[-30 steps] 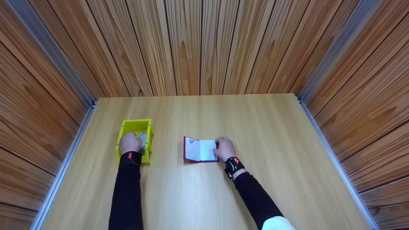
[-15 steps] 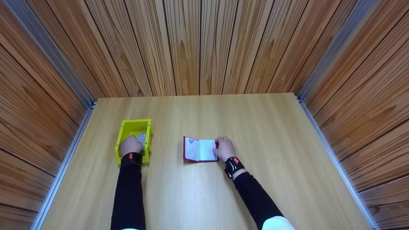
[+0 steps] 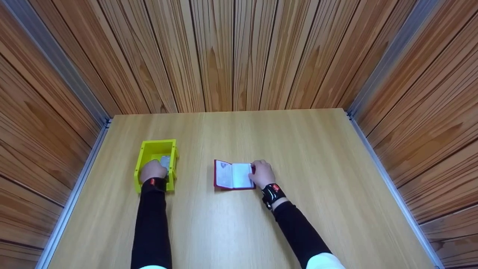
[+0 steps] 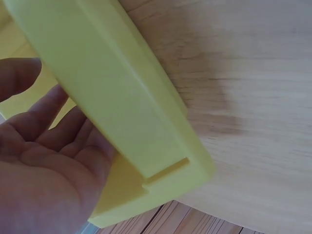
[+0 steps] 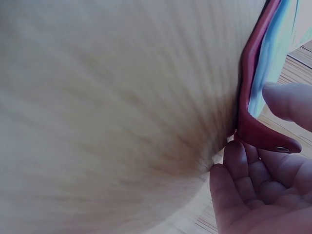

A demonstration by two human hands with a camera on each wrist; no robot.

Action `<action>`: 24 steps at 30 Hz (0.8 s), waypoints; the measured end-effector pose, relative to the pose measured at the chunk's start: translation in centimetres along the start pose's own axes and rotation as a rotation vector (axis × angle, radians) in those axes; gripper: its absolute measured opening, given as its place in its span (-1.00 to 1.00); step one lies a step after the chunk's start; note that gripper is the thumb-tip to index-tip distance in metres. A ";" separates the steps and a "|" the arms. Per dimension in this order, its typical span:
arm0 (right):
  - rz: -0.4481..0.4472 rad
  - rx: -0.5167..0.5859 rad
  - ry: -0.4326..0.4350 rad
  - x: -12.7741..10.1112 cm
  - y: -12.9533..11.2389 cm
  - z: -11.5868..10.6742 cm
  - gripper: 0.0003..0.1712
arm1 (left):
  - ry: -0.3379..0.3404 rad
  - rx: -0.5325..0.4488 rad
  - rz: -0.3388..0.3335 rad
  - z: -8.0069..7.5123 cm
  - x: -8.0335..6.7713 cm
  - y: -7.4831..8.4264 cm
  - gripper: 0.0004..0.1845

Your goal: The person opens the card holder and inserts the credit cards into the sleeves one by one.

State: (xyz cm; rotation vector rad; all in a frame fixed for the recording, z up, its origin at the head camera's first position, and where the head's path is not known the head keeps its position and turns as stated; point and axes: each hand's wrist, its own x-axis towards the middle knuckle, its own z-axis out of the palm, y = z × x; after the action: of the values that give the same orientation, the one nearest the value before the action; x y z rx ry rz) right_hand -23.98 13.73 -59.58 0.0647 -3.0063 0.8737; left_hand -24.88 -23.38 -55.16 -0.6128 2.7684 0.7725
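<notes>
Red card holder (image 3: pixel 233 175) lay open near the middle of the table (image 3: pixel 298 149), the right hand (image 3: pixel 263 173) pressing its right flap with loosely curled fingers. Left hand (image 3: pixel 152 170) reached into the yellow bin (image 3: pixel 157 147) toward the left edge, fingers relaxed and apart, beside a grey card (image 3: pixel 165 161).

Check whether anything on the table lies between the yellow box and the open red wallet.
Nothing visible does. Only bare table lies between the yellow box and the red wallet. The left hand is in the box, and the right hand rests on the wallet's right edge, away from that gap.
</notes>
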 end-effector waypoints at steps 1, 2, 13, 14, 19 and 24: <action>0.001 0.000 -0.001 0.0 0.0 0.0 -0.56 | 0.005 -0.005 0.003 0.0 0.0 0.0 -0.78; 0.004 0.002 -0.003 0.0 0.0 0.0 -0.56 | 0.009 -0.010 0.007 0.0 -0.1 0.1 -0.77; -0.001 -0.009 0.006 0.0 -0.1 0.0 -0.59 | -0.024 -0.109 0.020 -0.1 -0.1 0.2 -0.82; 0.001 -0.010 0.004 -0.1 -0.1 0.0 -0.59 | -0.032 -0.118 0.011 -0.1 -0.1 0.3 -0.83; 0.001 -0.009 0.004 0.0 -0.1 0.0 -0.59 | -0.042 -0.144 -0.008 -0.1 -0.1 0.4 -0.82; -0.009 -0.007 0.011 0.0 0.1 0.0 -0.59 | -0.042 -0.171 -0.029 0.1 0.1 0.4 -0.82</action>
State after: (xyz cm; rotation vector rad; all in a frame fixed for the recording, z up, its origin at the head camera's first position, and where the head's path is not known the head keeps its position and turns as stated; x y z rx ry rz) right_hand -23.99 13.80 -59.59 0.0737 -2.9964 0.8605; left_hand -25.11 -23.03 -55.04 -0.6578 2.6685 1.0112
